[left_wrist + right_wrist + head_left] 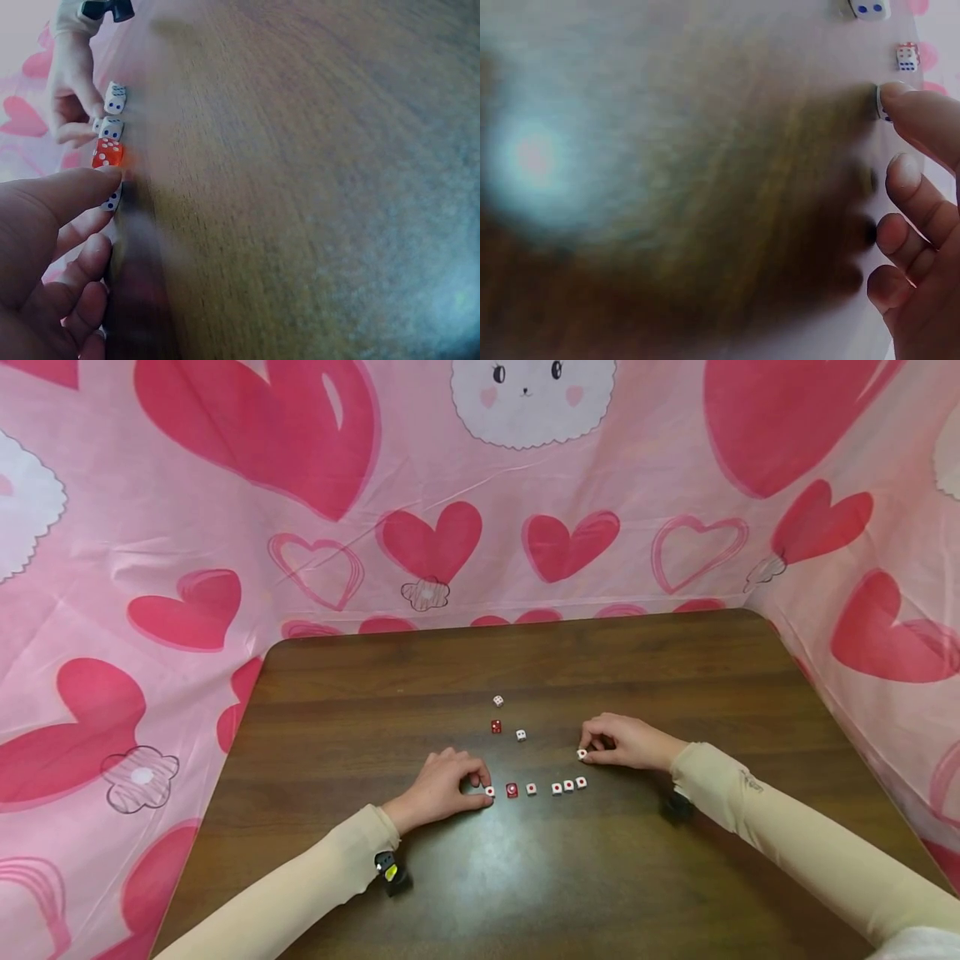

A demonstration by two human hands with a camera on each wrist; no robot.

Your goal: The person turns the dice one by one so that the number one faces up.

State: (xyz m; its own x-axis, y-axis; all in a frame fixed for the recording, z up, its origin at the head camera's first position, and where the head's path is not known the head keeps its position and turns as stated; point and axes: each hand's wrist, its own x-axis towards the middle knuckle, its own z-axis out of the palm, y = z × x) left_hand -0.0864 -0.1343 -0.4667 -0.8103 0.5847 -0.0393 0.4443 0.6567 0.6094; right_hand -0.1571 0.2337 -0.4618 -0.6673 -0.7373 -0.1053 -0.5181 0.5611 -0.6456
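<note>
My left hand [442, 787] pinches a white die [490, 791] between thumb and finger at the left end of a row of dice. To its right come a red die [512, 790], a single white die [531, 789] and three white dice [568, 785] set close together. Behind the row's right end, my right hand [626, 742] pinches another white die [582, 754], its red one-dot face up. In the right wrist view the thumb partly covers that die [882, 105]. The left thumb hides much of the left die [112, 201] in the left wrist view.
Farther back on the brown wooden table [360, 693] lie a red die [496, 727] and two white dice, one behind it [498, 701] and one to its right [521, 735]. Pink cloth with hearts [495, 468] hangs around the table's back and sides.
</note>
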